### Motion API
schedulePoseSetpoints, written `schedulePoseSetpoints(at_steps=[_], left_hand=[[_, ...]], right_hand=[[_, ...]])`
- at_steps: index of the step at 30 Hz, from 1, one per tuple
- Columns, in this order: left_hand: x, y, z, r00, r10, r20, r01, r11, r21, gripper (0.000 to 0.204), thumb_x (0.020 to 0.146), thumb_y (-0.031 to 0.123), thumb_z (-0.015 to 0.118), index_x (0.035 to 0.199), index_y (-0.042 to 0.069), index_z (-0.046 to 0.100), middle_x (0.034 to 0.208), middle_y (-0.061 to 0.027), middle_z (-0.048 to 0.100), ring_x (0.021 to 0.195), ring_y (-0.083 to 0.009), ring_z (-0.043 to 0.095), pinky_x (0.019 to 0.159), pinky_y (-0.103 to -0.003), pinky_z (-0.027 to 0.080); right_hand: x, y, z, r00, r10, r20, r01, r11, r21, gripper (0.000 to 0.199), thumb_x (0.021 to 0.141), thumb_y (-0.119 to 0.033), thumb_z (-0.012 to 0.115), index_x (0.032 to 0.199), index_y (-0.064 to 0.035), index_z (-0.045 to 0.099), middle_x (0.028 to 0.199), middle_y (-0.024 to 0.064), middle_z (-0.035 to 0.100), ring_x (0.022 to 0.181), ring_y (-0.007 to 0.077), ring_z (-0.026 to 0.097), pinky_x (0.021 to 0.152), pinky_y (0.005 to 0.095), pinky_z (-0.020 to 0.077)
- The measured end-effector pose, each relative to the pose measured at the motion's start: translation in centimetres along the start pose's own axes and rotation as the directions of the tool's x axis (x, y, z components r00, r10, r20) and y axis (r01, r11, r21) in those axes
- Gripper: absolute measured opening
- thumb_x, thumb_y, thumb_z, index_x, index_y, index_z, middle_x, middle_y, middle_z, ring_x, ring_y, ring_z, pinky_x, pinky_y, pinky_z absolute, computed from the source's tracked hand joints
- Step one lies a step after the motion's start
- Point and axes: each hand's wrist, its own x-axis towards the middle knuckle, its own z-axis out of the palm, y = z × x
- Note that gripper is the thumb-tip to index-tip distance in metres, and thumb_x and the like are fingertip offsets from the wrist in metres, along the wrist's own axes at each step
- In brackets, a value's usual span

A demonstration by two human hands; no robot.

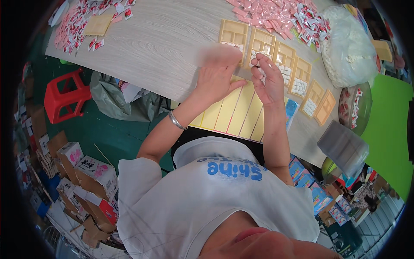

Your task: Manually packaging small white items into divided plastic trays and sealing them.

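At the far left corner of the bench lies a scatter of small pink and red sachets around one empty tan tray. Below the near edge, on the floor, stand a red stool and a crumpled grey bag.

The left hand is spread flat and open, fingers blurred, hovering over the bench just above the yellow ribbed board that lies at the near edge; it holds nothing. The right hand is curled, its fingertips pinching a few small white pieces.

These pieces sit directly in front of the row of tan compartment trays, which runs from just beyond the left hand's fingertips off to the right edge. The trays nearest the hands already have white pieces in some compartments. To fill them well, it seems best to keep the pinch low over one compartment and release a counted few, with the open hand steadying the tray.

Further right sit a heap of pink sachets, a big clear bag of white pieces, and a round bowl.
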Motion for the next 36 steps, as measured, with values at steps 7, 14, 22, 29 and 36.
schedulePoseSetpoints(at_steps=[7,14,22,29,36], left_hand=[[1.4,-4.8,-1.1,0.986,-0.095,-0.138,0.088,0.994,-0.057,0.063,0.101,0.035,0.056,0.155,0.008,0.039,0.163,-0.0088,0.037,0.152,-0.0347,0.029,0.119,-0.065,0.019],[1.5,-5.5,0.1,0.995,-0.014,-0.095,0.016,1.0,0.022,0.056,0.101,0.031,0.052,0.152,0.009,0.045,0.159,-0.0062,0.043,0.15,-0.0293,0.033,0.119,-0.061,0.021],[3.0,-4.6,-1.0,0.955,-0.029,-0.295,-0.038,0.975,-0.219,0.04,0.088,0.026,0.075,0.126,0.014,0.069,0.131,-0.004,0.065,0.128,-0.0259,0.055,0.114,-0.05,0.031],[4.7,-4.9,1.0,0.944,-0.095,-0.316,-0.012,0.947,-0.32,0.025,0.077,0.03,0.085,0.095,0.014,0.076,0.094,0.0005,0.068,0.097,-0.0221,0.062,0.094,-0.041,0.04],[4.4,-4.2,1.0,0.883,-0.221,-0.414,0.066,0.932,-0.357,0.028,0.077,0.026,0.085,0.101,0.013,0.076,0.096,-0.0025,0.071,0.1,-0.0217,0.063,0.092,-0.039,0.044]], right_hand=[[2.4,1.5,1.8,0.927,-0.296,0.232,0.371,0.619,-0.692,0.02,0.105,-0.012,0.057,0.119,-0.0022,0.068,0.103,0.0059,0.072,0.075,0.0046,0.058,0.059,0.0179,0.044],[3.7,1.8,3.0,0.839,-0.387,0.382,0.475,0.179,-0.862,0.025,0.105,-0.015,0.057,0.123,-0.0016,0.067,0.111,0.0062,0.074,0.09,0.0136,0.067,0.076,0.029,0.0538],[2.0,0.0,1.4,0.931,-0.351,0.098,0.295,0.569,-0.767,0.025,0.106,-0.017,0.055,0.124,-0.0058,0.068,0.095,-0.0044,0.067,0.064,-0.0011,0.043,0.058,0.0183,0.0368],[1.3,1.1,0.0,0.945,-0.275,0.174,0.286,0.445,-0.849,0.019,0.105,-0.019,0.057,0.112,-0.004,0.067,0.084,-0.0054,0.06,0.066,0.0048,0.05,0.057,0.0244,0.04],[1.6,1.7,2.8,0.901,-0.317,0.295,0.209,-0.278,-0.937,0.014,0.093,-0.016,0.069,0.106,-0.011,0.066,0.088,0.0132,0.068,0.073,0.0296,0.068,0.063,0.0423,0.0524]])
